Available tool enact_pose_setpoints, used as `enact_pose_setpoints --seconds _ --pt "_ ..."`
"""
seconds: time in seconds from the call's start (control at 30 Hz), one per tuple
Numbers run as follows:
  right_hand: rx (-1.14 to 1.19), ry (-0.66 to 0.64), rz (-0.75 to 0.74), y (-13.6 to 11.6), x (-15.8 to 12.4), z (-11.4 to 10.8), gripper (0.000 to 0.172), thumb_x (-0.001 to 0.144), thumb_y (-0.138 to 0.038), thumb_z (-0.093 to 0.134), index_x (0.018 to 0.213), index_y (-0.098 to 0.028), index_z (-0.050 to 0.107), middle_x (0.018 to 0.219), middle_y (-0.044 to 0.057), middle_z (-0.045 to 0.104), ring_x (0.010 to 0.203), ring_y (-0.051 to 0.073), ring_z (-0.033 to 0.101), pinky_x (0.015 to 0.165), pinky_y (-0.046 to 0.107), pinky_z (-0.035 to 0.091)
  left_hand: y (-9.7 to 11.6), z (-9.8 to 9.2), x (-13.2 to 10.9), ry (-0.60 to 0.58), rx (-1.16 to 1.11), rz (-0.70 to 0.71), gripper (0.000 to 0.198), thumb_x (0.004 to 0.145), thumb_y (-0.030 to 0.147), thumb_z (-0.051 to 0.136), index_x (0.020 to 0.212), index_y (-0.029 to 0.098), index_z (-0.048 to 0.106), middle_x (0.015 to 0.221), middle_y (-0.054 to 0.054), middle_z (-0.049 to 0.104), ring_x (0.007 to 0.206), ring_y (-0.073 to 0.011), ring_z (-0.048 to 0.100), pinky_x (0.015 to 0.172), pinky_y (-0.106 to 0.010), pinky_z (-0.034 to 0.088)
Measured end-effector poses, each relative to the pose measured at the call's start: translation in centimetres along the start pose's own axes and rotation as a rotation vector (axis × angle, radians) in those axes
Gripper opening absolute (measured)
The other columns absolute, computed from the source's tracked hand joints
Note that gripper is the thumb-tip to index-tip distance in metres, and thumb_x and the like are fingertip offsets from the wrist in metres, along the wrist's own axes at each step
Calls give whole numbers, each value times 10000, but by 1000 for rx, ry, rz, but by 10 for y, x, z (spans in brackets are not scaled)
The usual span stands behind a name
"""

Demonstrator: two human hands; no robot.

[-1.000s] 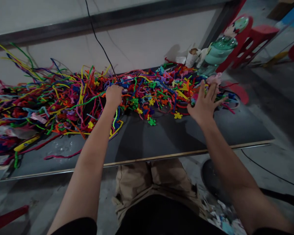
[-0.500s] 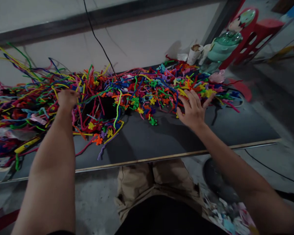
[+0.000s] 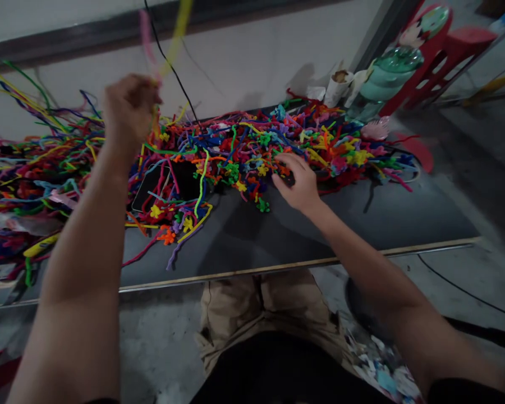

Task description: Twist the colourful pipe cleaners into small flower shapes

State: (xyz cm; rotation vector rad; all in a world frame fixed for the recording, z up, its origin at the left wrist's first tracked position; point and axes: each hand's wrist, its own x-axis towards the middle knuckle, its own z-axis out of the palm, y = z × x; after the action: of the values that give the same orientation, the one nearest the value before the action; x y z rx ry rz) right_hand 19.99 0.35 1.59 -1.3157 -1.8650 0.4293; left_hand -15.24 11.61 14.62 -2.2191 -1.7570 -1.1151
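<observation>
My left hand point(image 3: 128, 109) is raised above the pile, its fingers pinched on pipe cleaners point(image 3: 174, 42), one yellow and one pink, that stick up blurred. Lower and to the right, my right hand point(image 3: 301, 182) hovers at the front of the heap, fingers apart and curved, with nothing visible in them. A long heap of colourful pipe cleaners point(image 3: 252, 137) runs along the back of the dark table point(image 3: 252, 241). Some are bent into small flower-like shapes, such as an orange one point(image 3: 167, 234). A dark phone-like slab point(image 3: 151, 188) lies partly covered among them.
At the back right stand a white paper cup point(image 3: 337, 87) and a green bottle-like container point(image 3: 382, 81) beside a red chair point(image 3: 450, 62). A black cable point(image 3: 168, 59) hangs down the wall. On the floor are a dark basin point(image 3: 362, 306) and scattered scraps point(image 3: 387, 370).
My left hand has risen out of the heap, lifting yellow and pink pipe cleaners. My right hand has moved left along the front of the pile.
</observation>
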Motion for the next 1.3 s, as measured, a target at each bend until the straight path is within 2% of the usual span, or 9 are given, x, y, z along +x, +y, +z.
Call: enact_pose_setpoints --seconds 0.13,0.23,0.4,0.57,0.67,0.73,0.9,1.1,1.3 --pt "527 -71 58 -12 40 51 580 947 -637 356 1325 -235 532 1325 129 631 1236 242 597 997 466 523 66 41 -48 -225 -8 197 314 958 403 547 1080 160 702 1038 -54 741 973 -176 671 943 -356 519" --pt "609 -1 78 -11 70 73 653 931 -726 285 1297 -248 538 1261 127 655 1175 253 631 931 475 548 83 62 -69 -388 66 251 295 965 333 496 1141 216 701 1104 -69 729 1083 -224 656 962 -362 488" --pt "444 243 118 21 113 34 831 892 -783 33 1321 -242 495 1004 105 666 1013 252 682 772 402 576 68 81 -62 -461 175 198 324 964 329 454 1174 266 693 1148 -88 711 1149 -272 629 1006 -423 446" --pt "248 96 110 26 115 -38 504 998 -582 326 1304 -239 530 911 31 678 779 168 666 758 364 551 53 77 -34 -212 236 -73 432 981 234 367 1380 214 531 1381 -98 580 1337 -271 479 1124 -492 323" --pt "23 -73 83 10 85 -41 351 982 -399 424 1114 -199 680 831 45 693 775 204 665 770 399 543 66 73 -38 51 114 -117 463 1009 303 355 1450 171 408 1541 -60 405 1460 -222 285 1208 -497 193" --pt "-146 -82 45 4 64 -30 272 927 -332 503 948 -200 740 827 76 709 833 246 668 793 416 536 82 75 -55 61 18 -13 465 1023 393 319 1432 204 433 1515 -48 444 1466 -205 278 1200 -457 231" --pt "-336 -85 27 7 42 -10 249 868 -268 519 858 -228 765 785 85 726 841 272 665 782 416 528 110 93 -111 -332 -5 247 376 970 382 435 1268 212 589 1278 -117 645 1330 -263 500 1101 -417 386" --pt "-308 -74 -69 -6 38 -3 292 872 -270 546 1101 -207 716 1070 97 739 990 281 661 845 404 516 107 112 -141 -330 -53 -132 293 980 247 380 1063 171 651 875 -108 702 831 -226 677 792 -322 499" --pt "-329 -310 -217 -15 29 19 323 999 -279 408 1143 -233 693 1118 70 740 1013 240 684 782 338 495 109 125 -150 -352 -747 -409 245 959 330 496 1016 194 691 687 -4 602 567 -109 538 567 -220 439"
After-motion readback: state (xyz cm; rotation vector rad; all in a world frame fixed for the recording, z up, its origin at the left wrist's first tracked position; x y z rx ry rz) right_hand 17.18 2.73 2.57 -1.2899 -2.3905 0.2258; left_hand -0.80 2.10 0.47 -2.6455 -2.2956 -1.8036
